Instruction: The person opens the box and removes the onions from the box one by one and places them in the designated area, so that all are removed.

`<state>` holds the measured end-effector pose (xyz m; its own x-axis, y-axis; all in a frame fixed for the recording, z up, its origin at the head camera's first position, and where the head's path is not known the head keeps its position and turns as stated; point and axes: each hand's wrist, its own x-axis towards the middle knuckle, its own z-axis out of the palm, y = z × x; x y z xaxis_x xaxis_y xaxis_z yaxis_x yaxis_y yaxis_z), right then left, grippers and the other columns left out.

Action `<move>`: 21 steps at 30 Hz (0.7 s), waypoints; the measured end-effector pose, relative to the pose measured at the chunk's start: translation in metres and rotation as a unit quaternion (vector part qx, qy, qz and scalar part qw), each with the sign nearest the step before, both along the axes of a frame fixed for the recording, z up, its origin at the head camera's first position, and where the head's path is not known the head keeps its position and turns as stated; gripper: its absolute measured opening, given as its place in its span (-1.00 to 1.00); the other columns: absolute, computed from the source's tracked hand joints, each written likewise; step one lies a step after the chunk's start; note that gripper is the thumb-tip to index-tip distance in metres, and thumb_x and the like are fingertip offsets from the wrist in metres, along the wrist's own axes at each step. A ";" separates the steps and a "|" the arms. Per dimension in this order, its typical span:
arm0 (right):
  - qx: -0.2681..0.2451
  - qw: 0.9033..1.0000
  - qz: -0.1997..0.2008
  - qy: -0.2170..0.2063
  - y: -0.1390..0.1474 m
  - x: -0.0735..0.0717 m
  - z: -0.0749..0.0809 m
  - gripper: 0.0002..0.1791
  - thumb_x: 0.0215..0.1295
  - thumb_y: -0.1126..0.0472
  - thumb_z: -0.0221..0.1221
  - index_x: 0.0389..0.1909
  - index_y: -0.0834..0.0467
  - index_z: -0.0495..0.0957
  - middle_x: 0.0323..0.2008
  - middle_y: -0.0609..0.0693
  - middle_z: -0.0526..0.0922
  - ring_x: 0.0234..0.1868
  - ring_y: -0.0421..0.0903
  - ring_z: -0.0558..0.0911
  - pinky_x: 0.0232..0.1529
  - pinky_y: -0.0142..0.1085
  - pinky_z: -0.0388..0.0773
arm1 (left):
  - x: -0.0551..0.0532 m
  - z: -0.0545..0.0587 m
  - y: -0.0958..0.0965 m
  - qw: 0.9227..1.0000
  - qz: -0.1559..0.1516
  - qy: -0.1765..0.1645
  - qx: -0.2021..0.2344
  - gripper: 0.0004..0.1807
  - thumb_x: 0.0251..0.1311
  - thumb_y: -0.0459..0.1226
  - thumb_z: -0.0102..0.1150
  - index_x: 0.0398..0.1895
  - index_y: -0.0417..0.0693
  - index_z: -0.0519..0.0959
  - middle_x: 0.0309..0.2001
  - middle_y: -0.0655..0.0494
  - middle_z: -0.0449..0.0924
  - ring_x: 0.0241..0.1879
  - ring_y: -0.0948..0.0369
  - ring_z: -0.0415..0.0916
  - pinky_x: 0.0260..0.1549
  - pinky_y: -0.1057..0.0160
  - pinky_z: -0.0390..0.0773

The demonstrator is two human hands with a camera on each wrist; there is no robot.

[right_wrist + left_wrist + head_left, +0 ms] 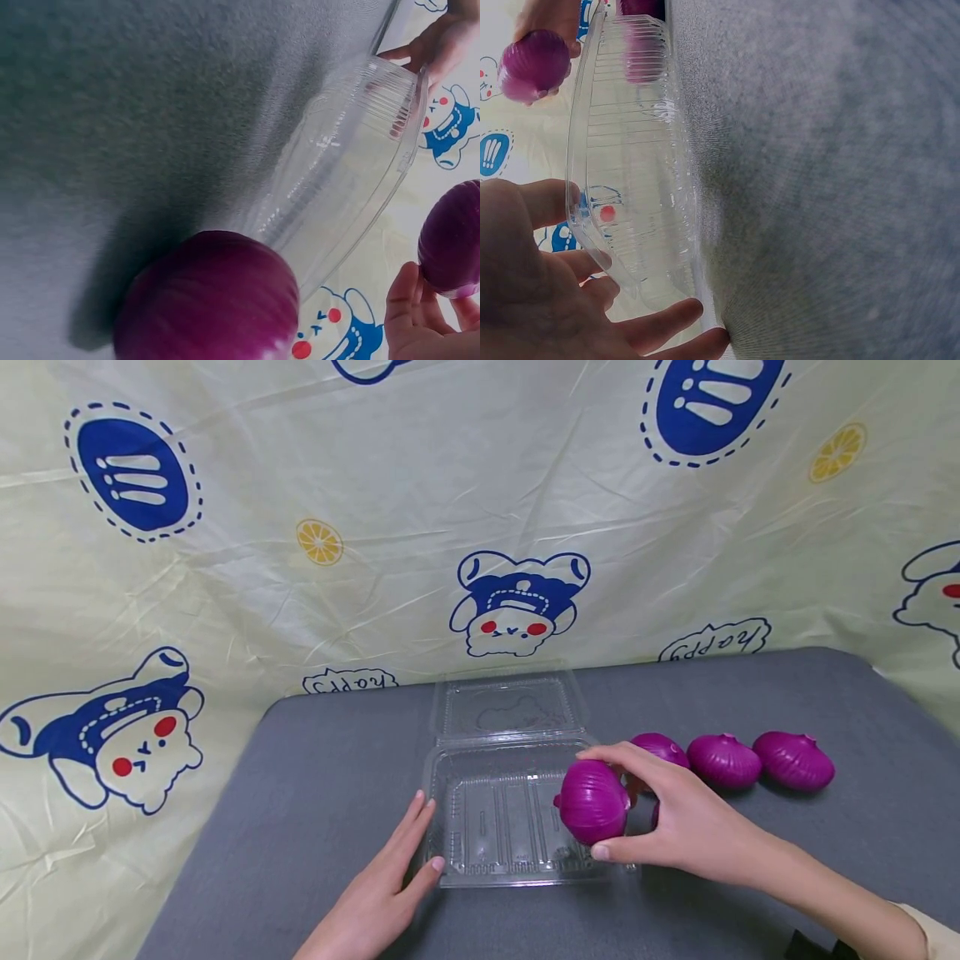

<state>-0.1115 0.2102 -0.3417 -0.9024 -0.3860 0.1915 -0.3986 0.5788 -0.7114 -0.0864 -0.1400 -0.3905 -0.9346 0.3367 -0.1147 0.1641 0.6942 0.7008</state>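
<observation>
My right hand [693,818] grips a red onion [594,802] between thumb and fingers, over the right side of a clear plastic clamshell box [517,881]. In the left wrist view this onion [534,66] shows above the level of the box rim. The box lies with its lid [510,706] folded back behind it. Against the box's left side, my left hand [378,881] rests with extended fingers; in the left wrist view its fingertips touch the clear wall [641,217].
Several more red onions lie right of the box on the grey cloth [345,760]: one at the right end [793,762], one beside it [723,762], and others partly hidden behind my right hand. A printed curtain [420,468] hangs behind the table.
</observation>
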 end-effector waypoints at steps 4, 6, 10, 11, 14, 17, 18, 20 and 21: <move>-0.024 1.000 0.001 -0.003 0.008 0.006 -0.002 -0.08 -0.20 -0.05 0.57 0.28 -0.23 0.37 0.13 -0.18 0.48 -0.01 -0.08 0.57 -0.25 -0.23 0.65 | 0.000 0.000 0.000 1.000 0.001 0.000 0.000 -0.26 0.42 0.12 -0.03 0.58 0.27 -0.01 0.55 0.44 -0.25 0.49 0.24 -0.14 0.34 -0.15 0.10; -0.042 0.999 0.004 -0.009 0.012 0.009 -0.003 -0.10 -0.15 0.00 0.56 0.29 -0.22 0.35 0.09 -0.18 0.50 -0.05 -0.08 0.59 -0.25 -0.21 0.66 | 0.001 0.000 0.000 1.000 0.002 -0.002 0.001 -0.26 0.42 0.12 -0.04 0.58 0.28 -0.01 0.55 0.44 -0.25 0.49 0.23 -0.14 0.34 -0.15 0.10; -0.073 0.997 0.008 -0.012 0.020 0.014 -0.005 -0.13 -0.03 0.13 0.52 0.32 -0.18 0.31 0.05 -0.12 0.51 -0.10 -0.11 0.62 -0.22 -0.22 0.65 | 0.000 0.000 0.000 1.000 0.004 -0.004 0.000 -0.26 0.42 0.13 -0.04 0.58 0.29 -0.02 0.54 0.46 -0.26 0.49 0.23 -0.15 0.34 -0.16 0.10; -0.078 0.997 0.007 -0.015 0.022 0.015 -0.006 -0.13 -0.03 0.16 0.52 0.32 -0.18 0.30 0.05 -0.10 0.50 -0.09 -0.11 0.63 -0.21 -0.23 0.65 | 0.000 0.000 0.000 1.000 0.004 -0.004 -0.001 -0.26 0.42 0.13 -0.04 0.58 0.30 -0.02 0.54 0.46 -0.26 0.49 0.23 -0.15 0.33 -0.16 0.10; -0.088 0.996 0.005 -0.021 0.027 0.018 -0.009 -0.11 -0.01 0.22 0.50 0.34 -0.13 0.27 0.09 -0.06 0.46 -0.05 -0.11 0.63 -0.17 -0.27 0.64 | 0.000 0.000 0.001 1.000 0.005 -0.002 -0.004 -0.26 0.42 0.13 -0.04 0.58 0.30 -0.02 0.54 0.47 -0.26 0.49 0.23 -0.14 0.34 -0.16 0.10; -0.098 0.995 0.012 -0.022 0.033 0.020 -0.011 -0.11 0.00 0.28 0.49 0.33 -0.06 0.24 0.13 -0.02 0.42 0.00 -0.08 0.62 -0.11 -0.28 0.63 | 0.000 -0.001 0.001 1.000 0.006 0.000 -0.004 -0.26 0.42 0.12 -0.04 0.58 0.30 -0.02 0.54 0.47 -0.26 0.49 0.24 -0.15 0.34 -0.16 0.09; -0.098 0.995 0.010 -0.024 0.034 0.021 -0.012 -0.10 -0.02 0.28 0.50 0.33 -0.07 0.23 0.14 -0.02 0.41 0.00 -0.08 0.62 -0.12 -0.29 0.63 | 0.000 -0.001 0.001 1.000 0.006 0.000 -0.004 -0.26 0.42 0.13 -0.04 0.58 0.29 -0.01 0.54 0.47 -0.26 0.49 0.24 -0.15 0.34 -0.16 0.09; -0.092 0.995 0.005 -0.027 0.038 0.022 -0.013 -0.08 -0.06 0.26 0.52 0.31 -0.08 0.22 0.15 -0.04 0.38 0.01 -0.08 0.60 -0.14 -0.28 0.63 | 0.000 -0.001 0.001 1.000 0.006 0.000 -0.003 -0.26 0.42 0.13 -0.04 0.58 0.29 -0.01 0.54 0.47 -0.26 0.49 0.24 -0.15 0.34 -0.16 0.09; -0.085 0.996 0.002 -0.025 0.040 0.023 -0.013 -0.07 -0.09 0.24 0.53 0.30 -0.10 0.22 0.15 -0.05 0.38 0.01 -0.08 0.59 -0.16 -0.28 0.64 | 0.000 -0.001 0.001 1.000 0.006 0.001 -0.003 -0.26 0.42 0.12 -0.03 0.58 0.28 -0.01 0.54 0.47 -0.26 0.49 0.24 -0.15 0.34 -0.15 0.09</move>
<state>-0.0881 0.2501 -0.3545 -0.9107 -0.3555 0.2102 -0.3630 0.4462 -0.8180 -0.0860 -0.1390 -0.3913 -0.9391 0.3237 -0.1151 0.1564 0.7010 0.6958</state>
